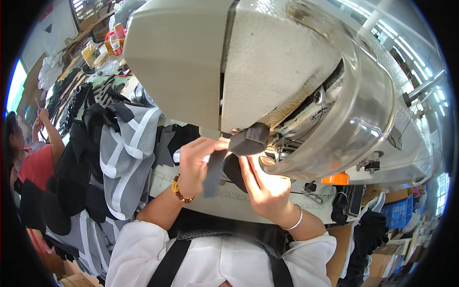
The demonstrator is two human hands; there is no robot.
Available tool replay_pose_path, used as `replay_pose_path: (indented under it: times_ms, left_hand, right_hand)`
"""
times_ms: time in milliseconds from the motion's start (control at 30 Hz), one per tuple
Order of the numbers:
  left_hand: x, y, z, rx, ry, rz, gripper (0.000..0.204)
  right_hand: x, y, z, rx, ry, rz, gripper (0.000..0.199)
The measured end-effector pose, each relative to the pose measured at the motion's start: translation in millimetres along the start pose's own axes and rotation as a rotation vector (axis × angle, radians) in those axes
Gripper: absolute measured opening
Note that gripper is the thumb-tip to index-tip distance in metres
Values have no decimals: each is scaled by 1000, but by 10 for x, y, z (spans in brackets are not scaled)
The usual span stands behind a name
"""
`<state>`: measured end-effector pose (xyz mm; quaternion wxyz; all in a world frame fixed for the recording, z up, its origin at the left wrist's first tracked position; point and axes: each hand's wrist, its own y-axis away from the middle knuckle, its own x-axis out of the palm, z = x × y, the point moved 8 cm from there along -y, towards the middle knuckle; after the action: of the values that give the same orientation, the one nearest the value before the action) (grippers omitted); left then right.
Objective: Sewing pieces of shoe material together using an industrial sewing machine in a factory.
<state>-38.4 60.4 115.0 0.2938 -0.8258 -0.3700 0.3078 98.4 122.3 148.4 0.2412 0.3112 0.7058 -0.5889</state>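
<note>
Under the head of a large cream sewing machine (267,62), both my hands hold a dark grey and black fabric piece (249,139) with a rounded, cupped shape. My left hand (193,162) pinches its left edge between thumb and fingers, and a grey flap (215,174) hangs beside the palm, slightly blurred. My right hand (266,189) presses its fingers together against the lower side of the piece, close to the lit needle area. The needle itself is hidden behind the fabric and the clear curved guard (368,110).
Grey pieces with white strips (131,158) and black pieces are heaped at my left. An orange part (335,179) sits below the guard. A blue crate (399,213) and cartons stand at the right. Another person (38,158) works at far left.
</note>
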Motion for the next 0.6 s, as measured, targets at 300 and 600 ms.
replay_pose_path:
  times_ms: [300,600]
  left_hand:
    - [-70,-125,-109,55,-26,80,23]
    - [-89,-216,-115,-180,224,-56,8]
  right_hand:
    - [11,12,15,-14,116,69,48]
    - [116,94,-13,81,138,194,53]
